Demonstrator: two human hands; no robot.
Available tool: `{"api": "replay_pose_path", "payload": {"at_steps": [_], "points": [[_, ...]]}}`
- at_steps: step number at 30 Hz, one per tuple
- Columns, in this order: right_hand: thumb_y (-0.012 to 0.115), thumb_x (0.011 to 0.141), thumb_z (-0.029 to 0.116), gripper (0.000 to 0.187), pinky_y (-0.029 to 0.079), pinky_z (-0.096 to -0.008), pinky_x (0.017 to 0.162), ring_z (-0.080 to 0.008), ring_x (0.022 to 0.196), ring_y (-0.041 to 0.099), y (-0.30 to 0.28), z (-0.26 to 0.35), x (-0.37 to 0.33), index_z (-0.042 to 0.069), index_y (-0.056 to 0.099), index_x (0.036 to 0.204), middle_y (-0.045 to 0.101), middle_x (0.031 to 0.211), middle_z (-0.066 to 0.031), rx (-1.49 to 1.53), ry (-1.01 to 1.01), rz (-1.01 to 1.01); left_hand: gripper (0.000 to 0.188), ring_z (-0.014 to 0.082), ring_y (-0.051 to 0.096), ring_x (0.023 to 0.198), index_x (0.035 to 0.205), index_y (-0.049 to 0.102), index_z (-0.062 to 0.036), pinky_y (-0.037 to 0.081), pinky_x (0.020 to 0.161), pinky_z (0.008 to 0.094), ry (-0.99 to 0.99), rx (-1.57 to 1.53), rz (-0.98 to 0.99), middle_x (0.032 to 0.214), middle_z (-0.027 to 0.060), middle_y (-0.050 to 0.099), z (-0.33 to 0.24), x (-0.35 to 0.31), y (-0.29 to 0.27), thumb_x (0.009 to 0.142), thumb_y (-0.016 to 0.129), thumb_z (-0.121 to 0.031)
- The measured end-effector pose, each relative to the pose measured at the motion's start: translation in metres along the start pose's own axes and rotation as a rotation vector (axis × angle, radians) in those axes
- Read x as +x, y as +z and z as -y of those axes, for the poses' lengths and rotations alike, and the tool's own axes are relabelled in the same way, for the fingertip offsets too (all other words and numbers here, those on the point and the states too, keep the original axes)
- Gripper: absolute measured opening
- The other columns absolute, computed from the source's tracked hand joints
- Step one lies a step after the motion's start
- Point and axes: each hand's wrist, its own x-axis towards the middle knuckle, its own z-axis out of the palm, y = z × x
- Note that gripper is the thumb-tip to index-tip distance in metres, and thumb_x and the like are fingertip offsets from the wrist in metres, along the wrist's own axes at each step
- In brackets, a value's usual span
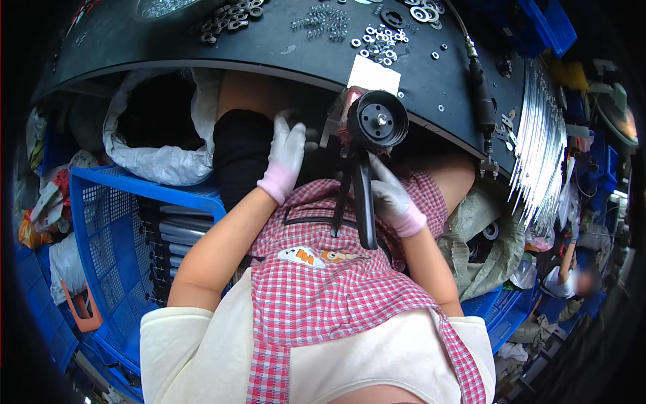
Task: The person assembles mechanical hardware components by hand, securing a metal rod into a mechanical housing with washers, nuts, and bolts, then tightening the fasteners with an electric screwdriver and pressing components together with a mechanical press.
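At the front edge of the bench is a black part (378, 121) with a round cupped head, a bolt at its centre and two long black legs (365, 202) pointing down toward my lap. My right hand (396, 200), in a white glove with a pink cuff, is against the right leg just below the head. Its fingers are partly hidden behind the leg. To the left of the part, my gloved left hand (288, 151) is raised with its fingers stretched out and nothing visible in it. Its fingertips are dim and smeared beneath the bench edge.
Springs (323, 22), small nuts (381, 44) and washers (425, 12) lie on the dark bench (269, 47). A hanging air tool (482, 94) and long metal rods (538, 148) are on the right. A white sack (161, 165) and a blue crate (111, 249) stand left. Another person (565, 279) is far right.
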Motion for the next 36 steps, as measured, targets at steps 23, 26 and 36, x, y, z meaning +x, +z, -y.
{"api": "replay_pose_path", "payload": {"at_steps": [23,26,36], "points": [[0.058,0.094,0.017,0.016,0.042,-0.0212,0.068,-0.0058,0.076,0.049,0.012,-0.036,0.045,0.005,0.055,0.104,0.054,0.086,0.0,-0.526,-0.259,-0.142,0.04,0.0201,0.057,0.112,0.122,0.051,-0.0055,0.047,0.091,0.0334,0.215,0.748,0.265,0.118,0.01,0.059,0.141,0.076,0.009,0.087,0.06,-0.02],[0.07,0.085,0.028,0.055,0.048,-0.0292,0.074,-0.0131,0.08,0.055,0.03,0.048,0.008,-0.004,0.049,0.125,0.061,0.09,-0.0085,-1.256,0.034,-0.017,0.051,0.0214,0.054,0.117,0.134,0.04,-0.0044,0.046,0.093,0.0324,0.213,0.737,0.155,0.126,0.015,0.053,0.133,0.056,0.002,0.086,0.058,-0.012],[0.068,0.08,0.009,0.027,0.051,-0.0295,0.07,-0.0223,0.074,0.064,0.089,0.141,-0.02,0.004,0.066,0.106,0.065,0.088,-0.0126,-1.698,-0.939,-0.198,0.038,0.0308,0.053,0.112,0.107,0.06,-0.0044,0.039,0.099,0.0395,1.213,0.655,0.131,0.116,0.0143,0.058,-0.116,-0.036,0.033,0.073,0.07,-0.014]]}}
